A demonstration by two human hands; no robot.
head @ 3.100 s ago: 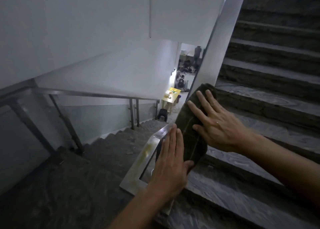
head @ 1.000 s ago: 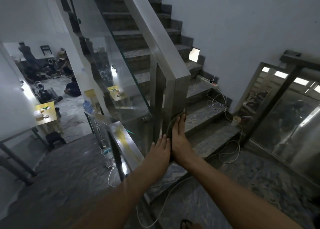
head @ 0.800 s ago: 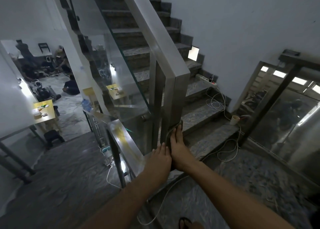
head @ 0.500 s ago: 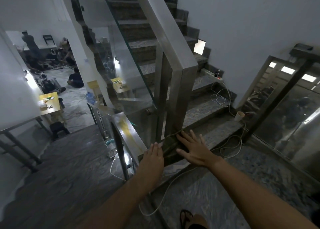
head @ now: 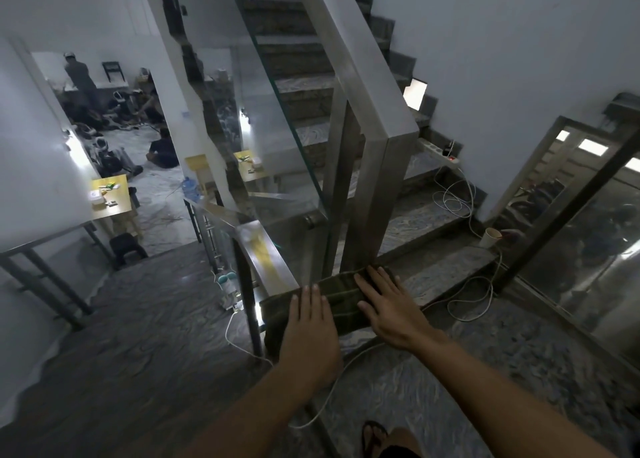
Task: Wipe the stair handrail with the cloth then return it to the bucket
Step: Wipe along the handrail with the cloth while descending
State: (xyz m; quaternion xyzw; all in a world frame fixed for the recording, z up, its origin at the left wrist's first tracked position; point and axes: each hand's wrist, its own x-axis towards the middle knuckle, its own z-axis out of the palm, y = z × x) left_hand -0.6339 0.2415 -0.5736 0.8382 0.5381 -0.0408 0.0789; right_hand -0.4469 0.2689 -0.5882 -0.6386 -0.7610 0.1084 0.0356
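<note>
A dark green cloth [head: 341,296] lies spread over the low, level piece of the steel handrail [head: 363,76], at the foot of its vertical post. My left hand [head: 311,322] presses flat on the cloth's left part, where it hangs over the rail's edge. My right hand [head: 391,305] presses flat on its right part, fingers spread. A second stretch of handrail [head: 263,249] runs down to the left over glass panels. No bucket is in view.
Stairs climb behind the post. White cables [head: 460,194], a power strip [head: 440,151] and a paper cup [head: 490,237] lie on the lower steps at right. A glass door [head: 588,236] stands at far right. People sit in the room below at left.
The cloth has come down the vertical post onto the level rail. My hands, earlier pressed together around the post, now lie flat side by side on the spread cloth.
</note>
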